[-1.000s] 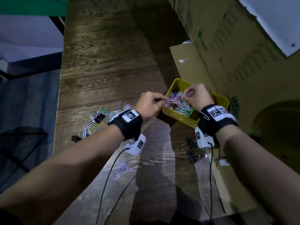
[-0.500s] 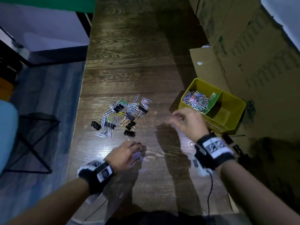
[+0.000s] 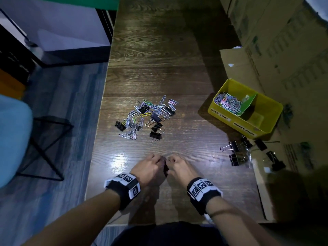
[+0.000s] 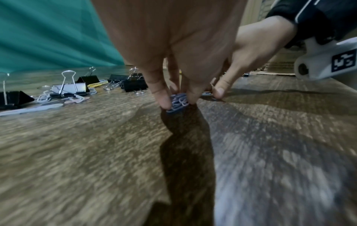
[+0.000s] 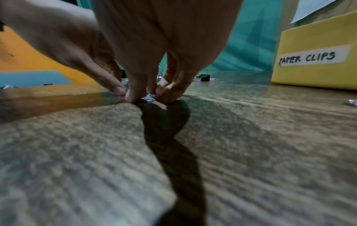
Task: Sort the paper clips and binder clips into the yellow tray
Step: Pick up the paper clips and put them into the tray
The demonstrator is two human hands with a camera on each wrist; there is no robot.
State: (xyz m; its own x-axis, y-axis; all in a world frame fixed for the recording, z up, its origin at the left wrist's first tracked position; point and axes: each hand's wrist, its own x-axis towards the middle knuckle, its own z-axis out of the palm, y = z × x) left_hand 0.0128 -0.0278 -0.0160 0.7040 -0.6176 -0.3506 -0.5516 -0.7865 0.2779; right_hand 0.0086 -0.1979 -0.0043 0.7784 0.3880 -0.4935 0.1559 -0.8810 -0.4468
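Note:
My left hand (image 3: 156, 161) (image 4: 177, 100) pinches a small bunch of paper clips (image 4: 178, 102) against the wooden table near its front edge. Right beside it, my right hand (image 3: 173, 161) (image 5: 148, 96) has its fingertips down on a few more paper clips (image 5: 149, 97), pinching at them. The yellow tray (image 3: 266, 107) (image 5: 316, 45) stands at the right; its compartment labelled paper clips holds a heap of coloured clips (image 3: 228, 102), and the binder-clip compartment looks bare. A mixed pile of paper clips and black binder clips (image 3: 147, 118) lies in the middle of the table.
More black binder clips (image 3: 237, 153) lie on the table in front of the tray, some on a clear bag. Cardboard boxes (image 3: 276, 50) line the right side. The table's left edge drops to a blue floor with a black wire stand (image 3: 46, 142).
Both hands have come back from the tray to the near part of the table. The left hand reached the small clip bunch first, then the right hand joined it there.

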